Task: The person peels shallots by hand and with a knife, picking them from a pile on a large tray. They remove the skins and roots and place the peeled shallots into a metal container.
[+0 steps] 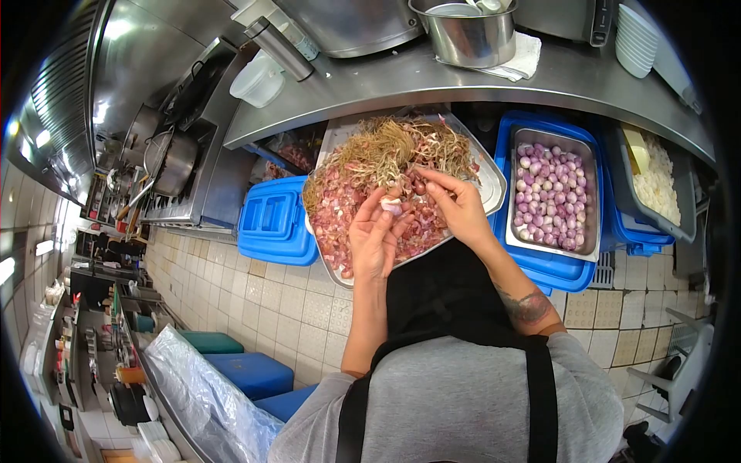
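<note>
My left hand is closed around a partly whitish, purple shallot, held between thumb and fingers. Close by on the right, my right hand has its thumb and fingertips pinched together at the edge of the dried roots; what they grip is too small to make out. Both hands are above a large metal tray. Loose reddish shallot skins cover its near and left part, and a heap of dry, stringy shallot roots lies at the back.
To the right, a steel pan of peeled shallots rests on a blue lid. Beyond it is a grey bin with white pieces. The steel counter overhangs the tray's back. A blue-lidded container stands left.
</note>
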A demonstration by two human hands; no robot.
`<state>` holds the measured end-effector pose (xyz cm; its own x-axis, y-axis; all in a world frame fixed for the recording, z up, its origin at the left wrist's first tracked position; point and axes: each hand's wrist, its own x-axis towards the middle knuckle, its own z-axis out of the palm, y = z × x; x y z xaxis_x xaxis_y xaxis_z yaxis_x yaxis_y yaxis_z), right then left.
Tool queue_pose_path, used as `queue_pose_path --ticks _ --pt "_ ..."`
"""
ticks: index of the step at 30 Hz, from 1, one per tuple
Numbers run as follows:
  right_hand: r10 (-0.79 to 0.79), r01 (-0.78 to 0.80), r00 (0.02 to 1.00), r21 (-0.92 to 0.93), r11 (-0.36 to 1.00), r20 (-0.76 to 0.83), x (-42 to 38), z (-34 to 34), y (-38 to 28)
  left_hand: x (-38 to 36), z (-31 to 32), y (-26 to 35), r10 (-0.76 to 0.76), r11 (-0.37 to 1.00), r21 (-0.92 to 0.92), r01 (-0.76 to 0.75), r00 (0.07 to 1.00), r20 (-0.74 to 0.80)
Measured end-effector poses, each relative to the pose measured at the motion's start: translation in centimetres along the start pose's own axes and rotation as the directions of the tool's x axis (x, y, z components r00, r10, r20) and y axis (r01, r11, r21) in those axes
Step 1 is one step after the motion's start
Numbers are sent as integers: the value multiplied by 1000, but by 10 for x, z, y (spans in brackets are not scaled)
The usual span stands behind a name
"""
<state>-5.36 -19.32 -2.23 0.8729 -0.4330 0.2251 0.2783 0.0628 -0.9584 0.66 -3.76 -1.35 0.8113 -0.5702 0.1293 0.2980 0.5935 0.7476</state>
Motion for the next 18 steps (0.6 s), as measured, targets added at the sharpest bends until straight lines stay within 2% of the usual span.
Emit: queue_pose_path --ticks 3,6,8,10,12,13,16,18 --pt "-70 57 995 -165 985 -76 -1 0 -3 2 -3 -1 -2 1000 21 3 999 -54" --pt "-4 5 992 -4 1000 123 -14 6 -21 4 -3 -2 16 993 118 -1 992 -127" --pt "-152 159 974 -25 987 167 -16 13 -17 3 -5 -3 40 992 121 -25 991 -130" --pt "-88 104 966 -52 993 243 -19 12 -21 3 -6 -4 52 991 129 -36 991 -127" --pt "-63 85 968 -85 993 243 -17 9 -16 2 -6 -4 53 989 143 -36 992 -118" --pt "-50 76 969 -102 992 242 -16 9 -13 2 -6 -3 32 988 151 -16 994 -104" --pt "-197 199 980 -83 976 38 -10 10 -6 0 -1 0 -20 987 156 31 997 -73" --pt "-141 136 990 -171 976 -20 -7 4 -6 -1 5 3 -30 990 138 40 997 -77"
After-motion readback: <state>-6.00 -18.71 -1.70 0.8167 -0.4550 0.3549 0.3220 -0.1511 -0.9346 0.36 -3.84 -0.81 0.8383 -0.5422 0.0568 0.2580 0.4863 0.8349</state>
